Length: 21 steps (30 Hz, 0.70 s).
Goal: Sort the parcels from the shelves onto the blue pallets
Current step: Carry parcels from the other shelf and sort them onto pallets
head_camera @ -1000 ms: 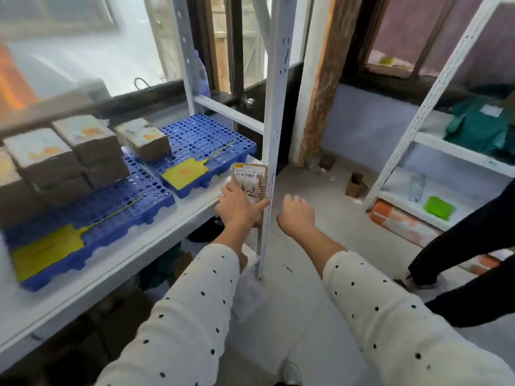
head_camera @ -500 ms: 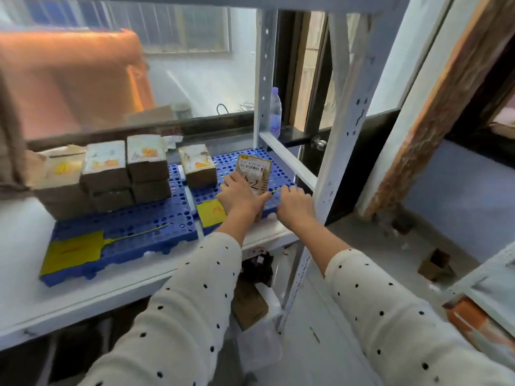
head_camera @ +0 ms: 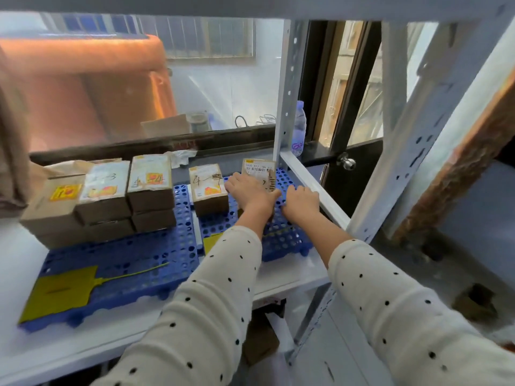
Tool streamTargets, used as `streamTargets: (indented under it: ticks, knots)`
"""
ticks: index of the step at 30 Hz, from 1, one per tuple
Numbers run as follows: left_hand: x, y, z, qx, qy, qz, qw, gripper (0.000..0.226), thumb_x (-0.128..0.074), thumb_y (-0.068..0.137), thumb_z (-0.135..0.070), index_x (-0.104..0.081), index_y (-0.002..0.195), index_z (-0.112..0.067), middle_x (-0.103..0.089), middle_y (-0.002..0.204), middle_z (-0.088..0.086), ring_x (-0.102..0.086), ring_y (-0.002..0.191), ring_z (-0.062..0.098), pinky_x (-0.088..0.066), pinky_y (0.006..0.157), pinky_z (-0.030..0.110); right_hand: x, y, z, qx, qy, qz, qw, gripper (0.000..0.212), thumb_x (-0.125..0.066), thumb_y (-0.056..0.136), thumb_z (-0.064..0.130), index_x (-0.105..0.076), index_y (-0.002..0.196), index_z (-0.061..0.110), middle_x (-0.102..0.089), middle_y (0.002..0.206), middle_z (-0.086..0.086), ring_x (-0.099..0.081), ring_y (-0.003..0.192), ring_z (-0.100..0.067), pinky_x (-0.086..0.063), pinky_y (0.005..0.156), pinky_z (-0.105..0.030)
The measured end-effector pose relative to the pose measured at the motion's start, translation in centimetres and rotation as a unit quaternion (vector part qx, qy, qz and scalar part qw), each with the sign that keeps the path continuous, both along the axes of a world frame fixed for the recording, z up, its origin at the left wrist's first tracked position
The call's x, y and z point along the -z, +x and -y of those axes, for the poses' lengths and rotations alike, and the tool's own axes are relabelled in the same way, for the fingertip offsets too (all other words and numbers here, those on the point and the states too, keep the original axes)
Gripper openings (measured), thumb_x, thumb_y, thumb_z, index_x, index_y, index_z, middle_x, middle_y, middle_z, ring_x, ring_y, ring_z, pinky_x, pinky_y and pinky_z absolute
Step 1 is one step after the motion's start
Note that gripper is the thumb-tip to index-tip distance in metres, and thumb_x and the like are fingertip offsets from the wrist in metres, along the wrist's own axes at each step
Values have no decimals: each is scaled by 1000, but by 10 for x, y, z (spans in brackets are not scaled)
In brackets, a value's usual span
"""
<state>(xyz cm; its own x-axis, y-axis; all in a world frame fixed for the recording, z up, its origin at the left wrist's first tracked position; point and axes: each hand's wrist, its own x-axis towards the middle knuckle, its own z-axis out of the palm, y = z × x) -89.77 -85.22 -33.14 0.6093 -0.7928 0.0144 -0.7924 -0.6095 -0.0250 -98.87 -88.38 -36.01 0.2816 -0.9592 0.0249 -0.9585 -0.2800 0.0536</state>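
White shelf (head_camera: pixel 289 277) carries two blue pallets: left pallet (head_camera: pixel 122 257) at 9 o'clock with stacked parcels (head_camera: pixel 150 188), right pallet (head_camera: pixel 284 235) at centre. Left hand (head_camera: pixel 250 192) grips labelled parcel (head_camera: pixel 259 172) over right pallet's 12 o'clock edge. Right hand (head_camera: pixel 302 201) flat on pallet, fingers spread.

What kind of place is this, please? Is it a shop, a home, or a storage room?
Most likely a small parcel sorting or storage room. White metal shelving holds blue pallets with labelled cardboard parcels, numbered by hand, and yellow tags mark the pallets.
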Motion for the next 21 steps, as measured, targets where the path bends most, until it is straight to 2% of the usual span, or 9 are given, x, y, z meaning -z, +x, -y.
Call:
streamTargets:
  ticks: [3, 9, 17, 21]
  knots:
    - [-1, 2, 14, -28, 36, -13, 999, 97, -42, 75, -82, -46, 129, -2, -47, 121, 13, -44, 108, 23, -34, 88, 33, 3, 9, 17, -21, 9, 7, 1000, 47, -54, 92, 29, -42, 134, 11, -48, 136, -14, -45, 126, -31, -37, 100, -40]
    - [3, 15, 44, -70, 56, -7, 996, 99, -40, 77, -81, -45, 133, 0, -43, 125, 15, -43, 112, 24, -35, 89, 32, 7, 16, 53, -59, 30, -3, 998, 48, -48, 94, 25, -37, 138, 11, -45, 140, -15, -42, 129, -31, -36, 103, -41]
    - [5, 18, 68, -96, 128, 13, 987, 81, -33, 82, -78, -56, 120, -10, -42, 122, 14, -40, 108, 24, -31, 82, 34, 4, 42, 81, -123, 33, 23, 992, 38, -39, 98, 28, -43, 132, 12, -46, 138, -15, -42, 128, -31, -34, 102, -41]
    - [11, 22, 73, -118, 143, 17, 982, 57, -39, 91, -59, -59, 119, -14, -44, 123, 12, -38, 111, 24, -31, 88, 34, 7, 53, 85, -145, 47, 11, 988, 37, -39, 98, 27, -43, 133, 15, -45, 140, -15, -40, 130, -32, -34, 105, -43]
